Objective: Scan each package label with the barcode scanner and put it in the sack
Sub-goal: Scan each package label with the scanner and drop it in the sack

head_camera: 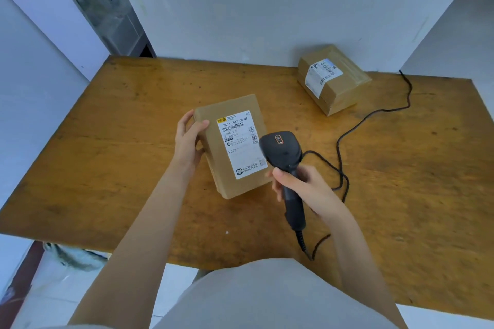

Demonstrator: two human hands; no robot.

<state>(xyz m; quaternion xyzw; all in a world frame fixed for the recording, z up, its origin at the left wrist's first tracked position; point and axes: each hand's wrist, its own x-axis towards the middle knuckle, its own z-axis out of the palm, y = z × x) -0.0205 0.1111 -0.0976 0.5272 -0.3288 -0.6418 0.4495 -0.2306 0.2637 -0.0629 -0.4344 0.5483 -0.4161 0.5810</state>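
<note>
near package: brown carton [235, 147] on the tabletop [120, 141], mid-scene, label side up, tilted a bit toward the camera or propped on its left edge, can't tell which
label: white shipping label [240, 143] on top face, barcode near its upper end, fully exposed
left hand: left hand [188, 139] at the carton's upper-left corner, thumb on the top face, fingers wrapped round the side; grip clamped on the carton, steadying it
right hand: right hand [299, 184] wrapped tight round the handle of the barcode scanner [283, 152]; grip closed on it
scanner aim: head sits just beside the label's right edge, overlapping the carton's lower right in view, nose toward the label; no beam or beep light visible, so scan done or not, can't tell
cable: black cord [344, 136] trails from the handle base, loops right and back toward the wall
far package: second carton [332, 79] at back right of tabletop, own label up, well apart from both hands, untouched
sack: not clearly in view; crumpled grey fabric [77, 256] under the tabletop's left front edge might be it, unsure
progress: judged early to middle; near carton at the scan step, not bagged
left to do: finish scan, bag near carton, then scan and bag far one
</note>
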